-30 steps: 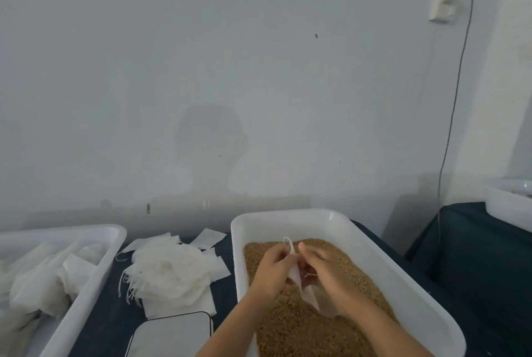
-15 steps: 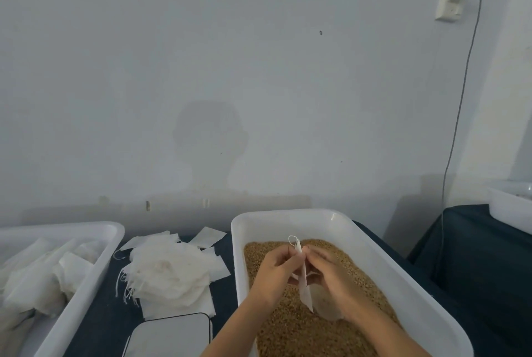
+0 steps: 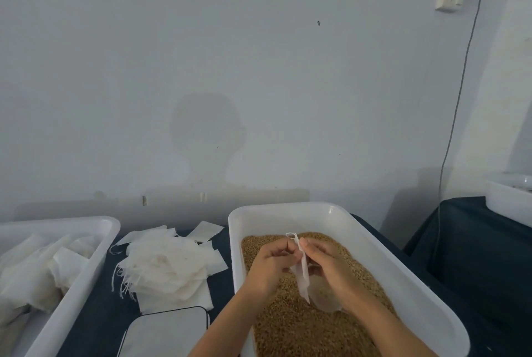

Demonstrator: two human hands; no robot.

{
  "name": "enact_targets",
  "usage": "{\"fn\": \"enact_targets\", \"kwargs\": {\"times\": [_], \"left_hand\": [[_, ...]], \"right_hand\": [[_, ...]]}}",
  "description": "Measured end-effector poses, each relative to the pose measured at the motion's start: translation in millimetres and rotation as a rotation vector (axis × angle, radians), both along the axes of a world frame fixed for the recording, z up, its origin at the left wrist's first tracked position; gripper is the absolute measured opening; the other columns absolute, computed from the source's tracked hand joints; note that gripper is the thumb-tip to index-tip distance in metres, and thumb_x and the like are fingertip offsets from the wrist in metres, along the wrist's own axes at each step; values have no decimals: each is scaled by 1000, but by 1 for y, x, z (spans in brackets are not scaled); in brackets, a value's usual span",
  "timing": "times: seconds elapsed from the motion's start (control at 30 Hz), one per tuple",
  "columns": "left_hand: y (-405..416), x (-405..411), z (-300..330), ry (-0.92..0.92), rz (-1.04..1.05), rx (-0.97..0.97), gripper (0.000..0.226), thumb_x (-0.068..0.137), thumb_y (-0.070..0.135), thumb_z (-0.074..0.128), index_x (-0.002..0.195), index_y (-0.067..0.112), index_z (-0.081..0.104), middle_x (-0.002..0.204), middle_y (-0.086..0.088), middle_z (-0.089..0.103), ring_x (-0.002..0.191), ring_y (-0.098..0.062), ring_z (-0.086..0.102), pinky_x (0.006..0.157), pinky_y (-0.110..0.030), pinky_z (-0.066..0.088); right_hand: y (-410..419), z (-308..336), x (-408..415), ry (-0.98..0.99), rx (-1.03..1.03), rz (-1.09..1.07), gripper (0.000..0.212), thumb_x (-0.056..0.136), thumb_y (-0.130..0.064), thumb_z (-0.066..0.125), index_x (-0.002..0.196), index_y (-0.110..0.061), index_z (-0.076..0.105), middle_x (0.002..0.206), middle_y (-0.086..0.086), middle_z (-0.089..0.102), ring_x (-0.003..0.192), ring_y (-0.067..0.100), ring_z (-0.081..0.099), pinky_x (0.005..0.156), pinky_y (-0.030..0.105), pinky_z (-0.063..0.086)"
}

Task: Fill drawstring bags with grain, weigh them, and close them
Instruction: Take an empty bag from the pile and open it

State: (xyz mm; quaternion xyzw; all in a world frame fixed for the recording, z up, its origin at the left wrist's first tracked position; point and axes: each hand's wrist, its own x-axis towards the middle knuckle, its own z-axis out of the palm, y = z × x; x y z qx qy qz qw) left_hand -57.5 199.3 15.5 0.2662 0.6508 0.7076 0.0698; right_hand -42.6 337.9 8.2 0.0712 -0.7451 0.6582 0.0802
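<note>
Three white tubs stood in view: one of grain (image 3: pixel 302 328), one of bags at the left (image 3: pixel 72 293), one far right (image 3: pixel 509 201). One pile of empty bags (image 3: pixel 167 267) lay on the worktop (image 3: pixel 95 325). Over the grain, the left hand (image 3: pixel 270 267) and right hand (image 3: pixel 331 267) each pinched one bag (image 3: pixel 303 273) at its mouth, fingers curled.
</note>
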Motion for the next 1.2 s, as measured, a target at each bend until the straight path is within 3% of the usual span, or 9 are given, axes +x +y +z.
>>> {"fn": "enact_targets", "kwargs": {"times": [0.17,0.3,0.43,0.63,0.8,0.9,1.03,1.13,1.2], "left_hand": [[-3,1,1,-4,-24,-6,26,90,-3,51,69,10,62,70,-2,55,69,-15,49,69,-18,41],[-4,0,0,-24,-22,-24,26,91,-2,51,69,9,59,72,-3,54,76,-20,48,77,-26,40],[-4,-2,0,-37,8,-45,21,90,-1,53,71,6,58,75,-7,55,76,-19,48,79,-28,39],[0,-1,-4,-1,96,-50,24,91,1,51,70,8,59,67,0,55,65,-11,50,65,-21,42],[5,-6,-13,196,425,-260,18,85,6,57,75,17,48,63,6,47,57,-6,41,57,-20,37],[6,-4,-14,408,470,-347,20,88,6,53,83,25,48,65,7,48,59,-4,42,55,-17,35],[6,-4,-20,614,502,-620,23,95,17,43,93,19,67,84,10,45,84,-8,42,70,-18,34],[7,2,-20,687,483,-661,35,93,43,40,91,18,64,95,10,39,93,-8,36,87,-19,33],[6,5,-17,773,512,-630,30,88,43,51,83,16,63,102,7,43,96,-10,40,86,-19,32]], "right_hand": [[0,-1,-1,4,20,10,31,84,-37,54,70,-14,69,70,8,62,67,18,60,64,23,49],[2,-2,-1,14,38,18,31,97,-19,46,78,-6,67,72,6,64,69,15,60,66,22,49],[0,0,0,9,79,12,36,98,-18,43,70,-17,65,67,-1,61,65,10,57,65,20,49],[0,-1,-1,51,139,-48,35,99,-19,41,87,10,55,74,20,57,67,23,55,66,33,47],[2,-1,2,187,399,-249,35,100,-20,41,69,-6,49,59,0,44,55,11,40,56,25,33],[2,-4,1,200,501,-283,32,99,-23,43,75,-7,57,61,0,48,54,8,41,54,23,33],[4,-5,0,227,585,-340,30,98,-22,46,69,-17,55,58,-5,48,50,3,41,51,20,34],[5,-6,-1,211,555,-364,34,97,-25,48,63,-21,51,54,-7,48,48,2,42,50,19,36],[6,-5,-1,158,470,-356,35,97,-25,48,64,-18,55,55,-6,53,49,2,45,50,17,39]]}}
